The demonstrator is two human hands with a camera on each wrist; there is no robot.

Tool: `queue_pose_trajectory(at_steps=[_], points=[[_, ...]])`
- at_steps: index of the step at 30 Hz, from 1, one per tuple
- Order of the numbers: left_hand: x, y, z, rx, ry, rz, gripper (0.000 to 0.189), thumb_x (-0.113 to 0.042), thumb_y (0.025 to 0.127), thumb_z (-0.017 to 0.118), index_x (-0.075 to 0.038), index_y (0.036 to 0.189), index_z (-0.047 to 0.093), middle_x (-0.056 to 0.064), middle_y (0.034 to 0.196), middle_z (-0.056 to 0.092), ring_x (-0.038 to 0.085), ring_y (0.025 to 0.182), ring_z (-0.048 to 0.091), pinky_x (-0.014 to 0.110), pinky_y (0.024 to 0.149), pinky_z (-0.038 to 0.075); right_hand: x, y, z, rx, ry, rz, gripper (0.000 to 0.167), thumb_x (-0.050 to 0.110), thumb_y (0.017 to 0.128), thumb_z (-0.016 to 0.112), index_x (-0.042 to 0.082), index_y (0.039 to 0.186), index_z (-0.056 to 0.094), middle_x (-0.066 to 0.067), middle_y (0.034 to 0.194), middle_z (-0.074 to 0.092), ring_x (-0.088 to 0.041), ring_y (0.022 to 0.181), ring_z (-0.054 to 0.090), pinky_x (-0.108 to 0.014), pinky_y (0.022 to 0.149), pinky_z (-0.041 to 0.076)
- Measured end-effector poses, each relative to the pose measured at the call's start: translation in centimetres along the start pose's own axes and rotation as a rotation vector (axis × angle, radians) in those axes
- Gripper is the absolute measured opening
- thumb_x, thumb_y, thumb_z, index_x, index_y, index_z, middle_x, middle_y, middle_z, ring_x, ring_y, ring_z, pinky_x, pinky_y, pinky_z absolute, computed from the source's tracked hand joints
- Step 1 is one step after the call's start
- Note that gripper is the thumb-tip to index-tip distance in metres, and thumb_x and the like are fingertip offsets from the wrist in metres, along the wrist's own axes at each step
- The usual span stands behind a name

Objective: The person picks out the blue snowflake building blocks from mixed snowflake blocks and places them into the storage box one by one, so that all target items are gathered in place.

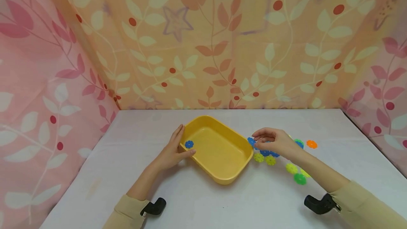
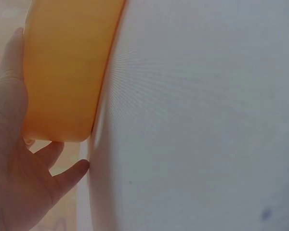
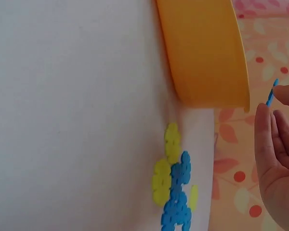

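A yellow plastic tub (image 1: 219, 147) sits at an angle on the white table. My left hand (image 1: 170, 154) holds its left corner, thumb at the near rim and fingers along the outer wall. Inside the tub, near that corner, lies one blue notched plastic disc (image 1: 189, 144). Just past the tub's right end, my right hand (image 1: 276, 143) pinches another blue notched disc (image 3: 272, 93) between thumb and fingertips, above table level. Under and around that hand lie loose blue discs (image 3: 176, 211) and yellow discs (image 3: 161, 183), several of them overlapping.
Farther right are an orange disc (image 1: 312, 144) and a green disc (image 1: 300, 178), with a yellow-green disc (image 1: 291, 168) beside the latter. Patterned cloth (image 1: 203, 45) rises behind the white table (image 1: 203, 207) and along both sides.
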State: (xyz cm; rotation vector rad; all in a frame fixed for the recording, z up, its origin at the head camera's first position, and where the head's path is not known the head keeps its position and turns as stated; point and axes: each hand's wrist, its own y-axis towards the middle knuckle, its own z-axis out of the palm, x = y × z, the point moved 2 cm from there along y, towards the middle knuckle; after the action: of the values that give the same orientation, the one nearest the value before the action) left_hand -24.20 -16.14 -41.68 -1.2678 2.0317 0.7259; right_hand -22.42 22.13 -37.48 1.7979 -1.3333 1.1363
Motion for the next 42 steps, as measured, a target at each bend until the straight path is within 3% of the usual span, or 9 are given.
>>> queue_pose_trajectory(at_steps=[9, 17, 26, 32, 39, 42], points=[[-0.1, -0.1, -0.4, -0.014, 0.005, 0.008, 0.105, -0.048, 0.085, 0.072, -0.012, 0.158, 0.005, -0.003, 0.163, -0.003, 0.027, 0.148, 0.005, 0.054, 0.115, 0.015, 4.1, 4.4, 3.3, 0.088, 0.054, -0.054, 0.041, 0.02, 0.085, 0.077, 0.003, 0.12, 0.064, -0.011, 0.106, 0.067, -0.023, 0.094, 0.065, -0.028, 0.081, 0.055], [0.0, -0.1, -0.5, -0.012, -0.003, -0.023, 0.105, -0.048, 0.085, 0.073, -0.011, 0.158, 0.006, -0.004, 0.163, -0.003, 0.025, 0.148, 0.006, 0.052, 0.115, 0.014, 7.7, 9.3, 6.6, 0.179, 0.1, -0.123, 0.039, 0.014, 0.086, 0.074, 0.001, 0.121, 0.064, -0.01, 0.107, 0.067, -0.023, 0.095, 0.065, -0.031, 0.085, 0.054], [0.1, 0.1, 0.0, 0.002, -0.006, -0.025, 0.105, -0.052, 0.085, 0.071, -0.012, 0.158, 0.007, -0.004, 0.163, -0.002, 0.022, 0.148, 0.004, 0.051, 0.116, 0.014, 7.9, 14.1, 10.6, 0.233, 0.164, -0.109, 0.033, 0.008, 0.087, 0.072, -0.003, 0.117, 0.065, -0.013, 0.107, 0.069, -0.024, 0.095, 0.067, -0.034, 0.084, 0.055], [0.0, 0.2, 0.2, 0.003, -0.013, -0.017, 0.105, -0.053, 0.085, 0.07, -0.012, 0.158, 0.006, -0.008, 0.162, -0.004, 0.022, 0.148, 0.004, 0.051, 0.116, 0.015, 7.3, 15.2, 11.9, 0.235, 0.02, -0.112, 0.033, 0.009, 0.084, 0.073, -0.003, 0.114, 0.067, -0.011, 0.102, 0.071, -0.019, 0.088, 0.068, -0.031, 0.08, 0.055], [-0.1, 0.0, 0.1, 0.004, -0.01, -0.012, 0.104, -0.05, 0.086, 0.07, -0.017, 0.158, 0.004, -0.002, 0.163, -0.003, 0.025, 0.148, 0.004, 0.054, 0.115, 0.015, 6.5, 15.4, 12.9, 0.252, -0.209, -0.079, 0.028, 0.016, 0.082, 0.076, 0.001, 0.105, 0.072, -0.004, 0.091, 0.071, -0.015, 0.08, 0.064, -0.024, 0.074, 0.052], [0.0, -0.1, 0.1, 0.002, -0.008, -0.021, 0.104, -0.052, 0.086, 0.07, -0.018, 0.158, 0.004, -0.005, 0.163, -0.003, 0.023, 0.148, 0.004, 0.053, 0.115, 0.015, 6.0, 15.3, 13.3, 0.267, -0.224, -0.038, 0.026, 0.014, 0.081, 0.077, 0.001, 0.103, 0.071, -0.004, 0.087, 0.071, -0.016, 0.075, 0.064, -0.025, 0.072, 0.053]])
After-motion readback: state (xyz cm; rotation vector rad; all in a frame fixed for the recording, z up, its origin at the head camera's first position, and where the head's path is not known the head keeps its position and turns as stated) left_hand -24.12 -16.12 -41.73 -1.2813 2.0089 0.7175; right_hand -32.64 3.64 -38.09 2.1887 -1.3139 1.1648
